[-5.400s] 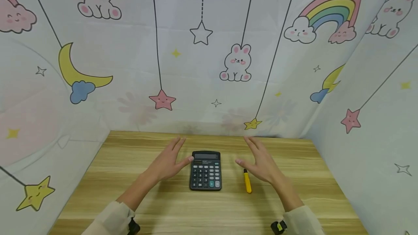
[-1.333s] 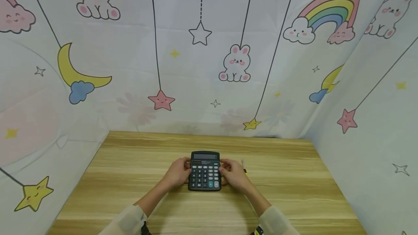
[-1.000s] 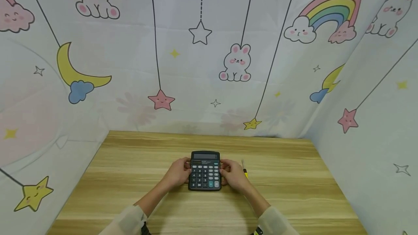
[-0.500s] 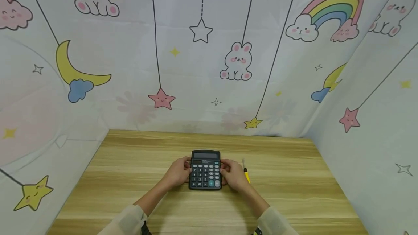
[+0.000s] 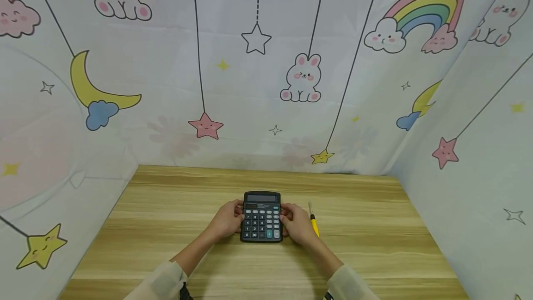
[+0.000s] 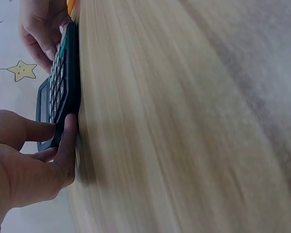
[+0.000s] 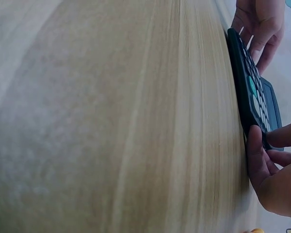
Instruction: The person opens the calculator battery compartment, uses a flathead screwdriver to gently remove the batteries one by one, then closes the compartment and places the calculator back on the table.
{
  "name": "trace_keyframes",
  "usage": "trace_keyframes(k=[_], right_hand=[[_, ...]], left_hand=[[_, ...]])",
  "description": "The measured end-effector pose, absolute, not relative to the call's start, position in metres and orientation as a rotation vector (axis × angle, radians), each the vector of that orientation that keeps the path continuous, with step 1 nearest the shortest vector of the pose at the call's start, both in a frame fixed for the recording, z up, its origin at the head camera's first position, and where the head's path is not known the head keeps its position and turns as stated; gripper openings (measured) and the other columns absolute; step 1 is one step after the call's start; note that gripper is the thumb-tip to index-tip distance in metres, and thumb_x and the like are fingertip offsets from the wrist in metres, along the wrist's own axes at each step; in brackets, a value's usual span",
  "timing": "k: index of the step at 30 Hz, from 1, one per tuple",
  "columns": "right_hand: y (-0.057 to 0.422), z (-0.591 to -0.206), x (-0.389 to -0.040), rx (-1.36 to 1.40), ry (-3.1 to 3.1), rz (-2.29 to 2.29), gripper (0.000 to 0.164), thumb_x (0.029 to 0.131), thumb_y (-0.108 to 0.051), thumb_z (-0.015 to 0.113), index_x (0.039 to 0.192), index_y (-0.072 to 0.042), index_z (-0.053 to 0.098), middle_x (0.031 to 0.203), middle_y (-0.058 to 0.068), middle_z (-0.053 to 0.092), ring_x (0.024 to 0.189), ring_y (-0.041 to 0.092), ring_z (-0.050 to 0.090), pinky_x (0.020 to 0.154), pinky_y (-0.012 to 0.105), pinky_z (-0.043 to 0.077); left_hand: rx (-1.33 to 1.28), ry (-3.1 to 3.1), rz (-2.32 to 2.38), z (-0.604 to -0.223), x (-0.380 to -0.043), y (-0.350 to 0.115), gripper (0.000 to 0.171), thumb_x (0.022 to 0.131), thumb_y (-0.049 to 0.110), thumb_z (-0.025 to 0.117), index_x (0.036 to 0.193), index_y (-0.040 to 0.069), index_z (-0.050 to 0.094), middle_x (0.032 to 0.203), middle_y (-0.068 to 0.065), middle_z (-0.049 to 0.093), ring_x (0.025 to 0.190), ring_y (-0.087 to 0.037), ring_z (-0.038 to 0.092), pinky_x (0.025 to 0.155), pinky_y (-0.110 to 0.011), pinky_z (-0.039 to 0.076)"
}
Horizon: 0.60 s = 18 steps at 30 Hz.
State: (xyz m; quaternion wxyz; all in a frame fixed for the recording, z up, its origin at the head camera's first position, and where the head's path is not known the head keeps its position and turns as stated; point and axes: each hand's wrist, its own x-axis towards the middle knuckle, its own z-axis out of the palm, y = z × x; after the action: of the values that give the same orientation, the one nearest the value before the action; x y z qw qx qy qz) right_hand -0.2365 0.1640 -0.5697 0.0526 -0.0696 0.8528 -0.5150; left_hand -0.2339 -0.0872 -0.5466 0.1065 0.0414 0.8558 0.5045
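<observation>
A black desktop calculator [image 5: 261,216] with grey and teal keys sits face up near the middle of the wooden table [image 5: 166,198]. My left hand [image 5: 226,220] grips its left edge and my right hand [image 5: 300,222] its right edge. In the left wrist view, the left hand [image 6: 29,170] has its thumb on the calculator's [image 6: 73,73] top face and fingers along the side and underneath. The right hand [image 7: 276,189] pinches the opposite edge the same way in the right wrist view. The calculator lies low over the tabletop.
A screwdriver [image 5: 314,226] with a yellow handle and metal shaft lies just right of my right hand, its handle end partly hidden by the forearm. Behind the table hangs a white cloth [image 5: 250,87] printed with stars and rabbits; more cloth lines both sides.
Several seconds ago both hands were spread open on either side of the calculator; they have come inward and grip its edges. Over the last second they stay nearly still, with slightly more screwdriver showing.
</observation>
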Motion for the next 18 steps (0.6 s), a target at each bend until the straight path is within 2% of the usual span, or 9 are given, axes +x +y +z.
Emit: trace_keyframes(k=[6, 18], right_hand=[[0.1635, -0.5674, -0.2357, -0.201, 2.605, -1.559, 0.035, 0.102, 0.005, 0.063, 0.137, 0.009, 0.062, 0.104, 0.013, 0.064, 0.072, 0.016, 0.062, 0.052, 0.032, 0.06], [0.1594, -0.5615, -0.2341, -0.19, 2.666, -1.492, 0.03, 0.102, 0.003, 0.064, 0.131, 0.011, 0.065, 0.096, 0.01, 0.064, 0.061, 0.014, 0.061, 0.05, 0.03, 0.058]], left_hand=[[0.12, 2.525, 1.492, -0.544, -0.2341, -0.086, 0.044, 0.101, -0.006, 0.061, 0.144, -0.012, 0.053, 0.11, -0.018, 0.065, 0.09, -0.023, 0.067, 0.063, -0.032, 0.062], [0.067, 2.539, 1.513, -0.543, -0.2328, -0.0838, 0.043, 0.099, -0.007, 0.063, 0.142, -0.01, 0.057, 0.101, -0.014, 0.062, 0.08, -0.02, 0.064, 0.06, -0.032, 0.061]])
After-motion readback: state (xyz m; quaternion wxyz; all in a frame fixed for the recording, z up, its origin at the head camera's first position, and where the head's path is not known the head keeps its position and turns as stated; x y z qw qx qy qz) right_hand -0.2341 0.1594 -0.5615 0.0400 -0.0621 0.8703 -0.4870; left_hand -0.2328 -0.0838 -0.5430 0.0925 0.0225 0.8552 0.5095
